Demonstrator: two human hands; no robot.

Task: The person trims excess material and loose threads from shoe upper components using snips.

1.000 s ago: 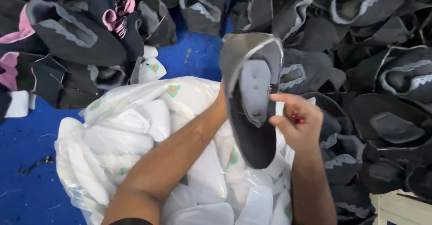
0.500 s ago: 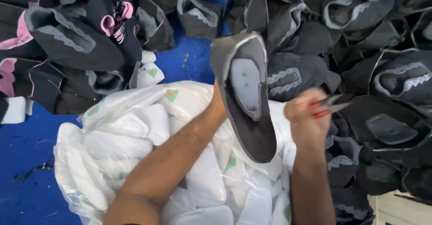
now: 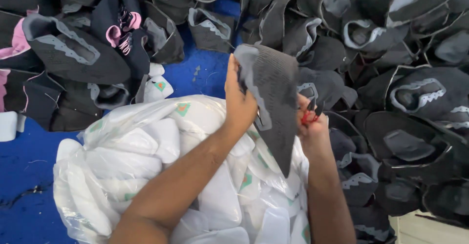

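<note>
Both hands had turned the dark shoe upper [image 3: 273,102] over, knit side up: left hand [image 3: 239,102] clasped its edge, right hand [image 3: 310,127] brought small red-handled snips [image 3: 310,113] against it, above the bag of white insoles [image 3: 161,175].

The dark knitted shoe upper [image 3: 273,102] has been turned over: a second ago its open inside with the grey lining was seen, whereas now its ribbed outer side is shown. It has been gripped at its upper edge by the left hand [image 3: 239,102]. The right hand [image 3: 310,124], earlier open beside it, has been closed on small red-handled snips [image 3: 310,113], brought against the upper's right edge.
</note>
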